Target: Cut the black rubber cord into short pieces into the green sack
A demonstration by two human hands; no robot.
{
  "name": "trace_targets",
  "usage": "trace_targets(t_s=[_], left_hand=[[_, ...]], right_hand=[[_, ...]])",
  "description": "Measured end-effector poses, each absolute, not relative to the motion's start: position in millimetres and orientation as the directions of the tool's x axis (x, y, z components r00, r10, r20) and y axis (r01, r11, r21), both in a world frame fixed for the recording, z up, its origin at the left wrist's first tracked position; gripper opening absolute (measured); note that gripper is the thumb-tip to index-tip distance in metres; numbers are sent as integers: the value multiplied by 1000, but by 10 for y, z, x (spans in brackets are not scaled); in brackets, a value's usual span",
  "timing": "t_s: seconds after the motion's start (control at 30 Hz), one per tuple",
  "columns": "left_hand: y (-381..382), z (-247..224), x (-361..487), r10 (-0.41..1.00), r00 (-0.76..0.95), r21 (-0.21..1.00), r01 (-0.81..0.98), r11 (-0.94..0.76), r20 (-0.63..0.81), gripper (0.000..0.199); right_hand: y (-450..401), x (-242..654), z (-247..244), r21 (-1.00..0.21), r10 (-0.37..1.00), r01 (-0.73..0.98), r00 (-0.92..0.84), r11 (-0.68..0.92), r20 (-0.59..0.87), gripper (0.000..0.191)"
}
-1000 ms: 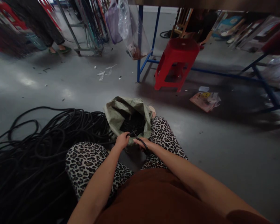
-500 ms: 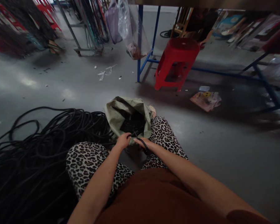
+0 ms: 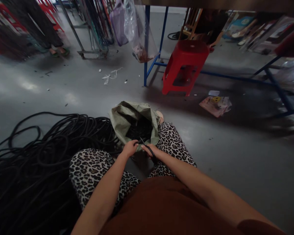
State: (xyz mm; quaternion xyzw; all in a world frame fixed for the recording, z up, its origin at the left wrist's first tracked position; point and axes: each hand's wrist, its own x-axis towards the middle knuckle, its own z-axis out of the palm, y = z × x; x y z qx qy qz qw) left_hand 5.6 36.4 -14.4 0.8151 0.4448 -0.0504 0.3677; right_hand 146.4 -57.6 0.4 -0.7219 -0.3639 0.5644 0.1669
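A green-grey sack [image 3: 117, 120] stands open between my knees, with dark pieces [image 3: 139, 129] inside it. At its near rim my left hand [image 3: 130, 148] is closed on a black cord, whose end points toward the sack's mouth. My right hand [image 3: 150, 150] grips black-handled scissors [image 3: 150, 150], their blades slightly apart and close to the cord end. A large heap of black cord [image 3: 51, 143] lies on the floor at the left and reaches the sack's side.
A red stool [image 3: 189, 54] stands by a blue-framed table [image 3: 147, 45] with plastic bags hanging from it. A wheeled rack [image 3: 82, 52] is at the upper left, near a person's feet [image 3: 58, 52]. A plastic packet [image 3: 217, 106] lies on the floor.
The person at the upper left has shifted their legs and feet slightly. My hands, the scissors and the sack have hardly moved.
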Motion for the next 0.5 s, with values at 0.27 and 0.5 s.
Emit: trace_targets(t_s=[0.27,0.5], left_hand=[[388,-111,-44,703,538,436,831,-346,-466,38],[397,-105,-79,699,546,404,831,-383,-461,30]], right_hand=[[-535,1503,-43,-618,677,293,183,-730,-713,39],[-540,1513,-124,-626,684,285,202,-726,-701,37]])
